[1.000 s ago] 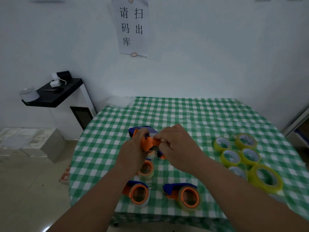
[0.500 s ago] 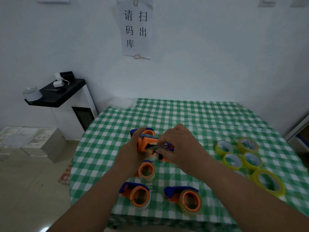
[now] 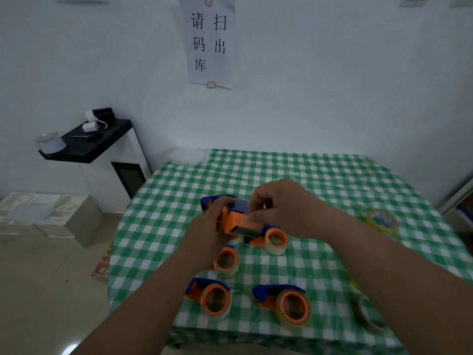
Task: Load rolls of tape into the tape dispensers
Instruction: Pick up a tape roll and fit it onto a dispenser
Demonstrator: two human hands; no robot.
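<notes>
An orange and blue tape dispenser (image 3: 239,222) is held above the middle of the checked table (image 3: 332,180). My left hand (image 3: 207,231) grips its left side, and my right hand (image 3: 284,208) pinches its top edge with thumb and fingers. Several loaded dispensers lie on the cloth below: one (image 3: 275,240) just under my right hand, one (image 3: 226,262) under my left wrist, two (image 3: 213,298) (image 3: 286,304) near the front edge. Yellow tape rolls lie at the right (image 3: 381,220) and front right (image 3: 367,316), partly hidden by my right arm.
Another blue dispenser (image 3: 208,201) peeks out behind my left hand. A black shelf (image 3: 87,144) with small items stands at the left wall, boxes (image 3: 48,216) on the floor beneath. A paper sign (image 3: 208,42) hangs on the wall.
My right hand has shifted up and to the right on the held dispenser, whose orange face has tilted toward me. The camera has tilted so the table sits lower in view.
</notes>
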